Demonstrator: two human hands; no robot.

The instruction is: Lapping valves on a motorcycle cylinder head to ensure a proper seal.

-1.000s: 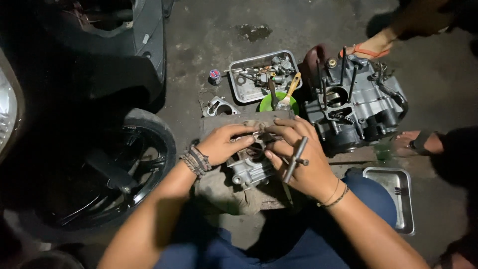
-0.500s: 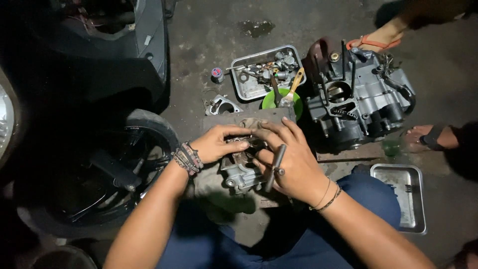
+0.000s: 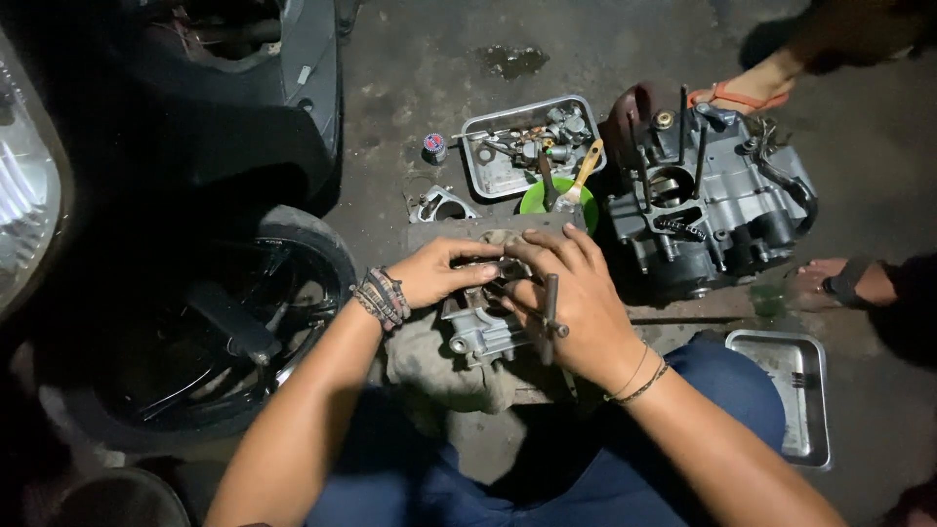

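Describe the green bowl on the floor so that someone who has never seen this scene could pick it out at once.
Start at the big grey engine block on the concrete floor, upper right. Just to its left sits a metal tray of small parts; the green bowl lies at that tray's near edge. It is the only bright green round thing, with a yellow-handled brush in it.

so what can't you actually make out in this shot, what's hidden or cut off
- Head view: the top of the grey metal engine part is covered by the left hand and right hand.
- The small parts in the metal tray are too small to tell apart.
- The second tray holds one item too small to identify.
- The people by the engine block are cut off by the frame edge; only feet show.
- The scooter wheel area is too dark.
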